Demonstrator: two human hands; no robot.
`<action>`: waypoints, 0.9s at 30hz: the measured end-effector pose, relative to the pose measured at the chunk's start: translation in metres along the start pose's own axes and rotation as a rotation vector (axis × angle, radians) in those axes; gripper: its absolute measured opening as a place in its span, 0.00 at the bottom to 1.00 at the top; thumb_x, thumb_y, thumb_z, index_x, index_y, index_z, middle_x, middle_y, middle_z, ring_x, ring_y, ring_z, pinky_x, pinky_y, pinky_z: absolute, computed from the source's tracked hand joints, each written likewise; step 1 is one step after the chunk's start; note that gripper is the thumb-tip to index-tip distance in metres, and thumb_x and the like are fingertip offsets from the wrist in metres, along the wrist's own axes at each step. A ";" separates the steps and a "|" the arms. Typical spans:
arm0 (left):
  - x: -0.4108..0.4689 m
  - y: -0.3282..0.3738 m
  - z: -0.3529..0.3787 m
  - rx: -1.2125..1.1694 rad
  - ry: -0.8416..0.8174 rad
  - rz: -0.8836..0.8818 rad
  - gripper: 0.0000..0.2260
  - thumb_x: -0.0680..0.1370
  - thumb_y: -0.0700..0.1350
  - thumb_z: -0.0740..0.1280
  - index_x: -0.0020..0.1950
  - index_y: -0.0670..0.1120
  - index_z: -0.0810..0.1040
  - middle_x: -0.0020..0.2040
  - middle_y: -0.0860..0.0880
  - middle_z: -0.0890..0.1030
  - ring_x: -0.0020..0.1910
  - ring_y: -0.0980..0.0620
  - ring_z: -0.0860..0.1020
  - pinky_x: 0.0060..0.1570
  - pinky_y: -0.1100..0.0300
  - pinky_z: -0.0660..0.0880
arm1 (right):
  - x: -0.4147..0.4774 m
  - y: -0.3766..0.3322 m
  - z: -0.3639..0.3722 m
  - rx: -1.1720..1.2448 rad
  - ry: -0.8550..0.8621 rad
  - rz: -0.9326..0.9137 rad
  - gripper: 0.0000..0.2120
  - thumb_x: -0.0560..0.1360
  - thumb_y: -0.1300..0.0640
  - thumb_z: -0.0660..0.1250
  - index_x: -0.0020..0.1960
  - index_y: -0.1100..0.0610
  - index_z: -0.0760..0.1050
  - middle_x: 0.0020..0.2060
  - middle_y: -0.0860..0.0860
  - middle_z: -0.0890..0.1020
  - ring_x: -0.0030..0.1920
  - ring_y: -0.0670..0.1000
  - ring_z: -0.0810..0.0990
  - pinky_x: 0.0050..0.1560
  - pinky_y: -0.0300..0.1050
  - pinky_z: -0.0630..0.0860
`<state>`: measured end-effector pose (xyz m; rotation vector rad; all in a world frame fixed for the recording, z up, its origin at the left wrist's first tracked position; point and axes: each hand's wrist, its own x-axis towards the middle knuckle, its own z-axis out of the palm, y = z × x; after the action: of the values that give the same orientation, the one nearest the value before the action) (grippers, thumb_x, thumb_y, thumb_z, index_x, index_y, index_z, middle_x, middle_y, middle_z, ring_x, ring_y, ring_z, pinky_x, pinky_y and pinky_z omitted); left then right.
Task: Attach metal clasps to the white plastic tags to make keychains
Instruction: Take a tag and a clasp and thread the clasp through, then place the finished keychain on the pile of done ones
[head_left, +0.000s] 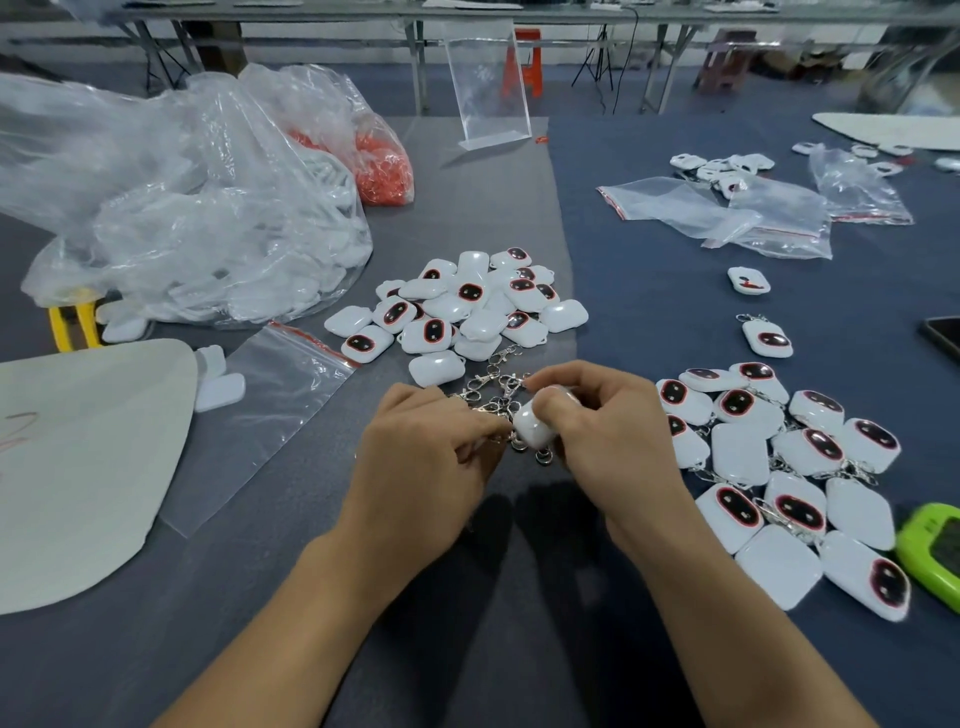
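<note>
Frame centre: our right grip (597, 426) holds a white tag (531, 427); our left grip (426, 447) pinches a metal clasp (506, 439) against the tag's left edge, just above the clasp pile (493, 387) on the worktop (467, 597).

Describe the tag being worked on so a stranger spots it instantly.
Find the pile of metal clasps at the centre of the table, below the heap of tags. There the right hand pinches one white tag; it alone is held, not lying on the table.

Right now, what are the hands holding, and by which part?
The right hand pinches a white tag by its far end; the left hand pinches a metal clasp, exact spot hidden.
</note>
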<state>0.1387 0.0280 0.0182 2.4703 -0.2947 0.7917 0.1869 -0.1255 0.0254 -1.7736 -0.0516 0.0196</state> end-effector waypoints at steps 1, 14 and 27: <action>-0.001 0.001 0.001 0.020 0.009 0.042 0.02 0.72 0.46 0.75 0.43 0.52 0.86 0.31 0.61 0.71 0.33 0.56 0.72 0.45 0.61 0.66 | 0.001 -0.001 -0.001 0.018 0.005 0.023 0.09 0.67 0.55 0.68 0.41 0.46 0.85 0.29 0.45 0.82 0.27 0.43 0.75 0.31 0.41 0.72; -0.003 -0.002 0.003 0.118 -0.056 -0.029 0.04 0.73 0.49 0.73 0.45 0.54 0.86 0.33 0.59 0.79 0.36 0.55 0.76 0.50 0.59 0.67 | 0.018 -0.005 -0.044 -0.368 0.127 -0.068 0.10 0.69 0.56 0.71 0.37 0.39 0.83 0.28 0.39 0.82 0.31 0.38 0.79 0.34 0.37 0.71; -0.001 -0.014 0.005 0.157 -0.176 -0.273 0.11 0.77 0.51 0.71 0.59 0.54 0.84 0.57 0.58 0.81 0.58 0.55 0.74 0.57 0.63 0.61 | 0.024 0.000 -0.058 -0.985 0.094 -0.285 0.23 0.62 0.70 0.72 0.53 0.52 0.86 0.61 0.53 0.83 0.64 0.62 0.75 0.66 0.53 0.65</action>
<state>0.1451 0.0370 0.0082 2.6568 0.0456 0.5013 0.2128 -0.1811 0.0377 -2.7286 -0.2838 -0.3494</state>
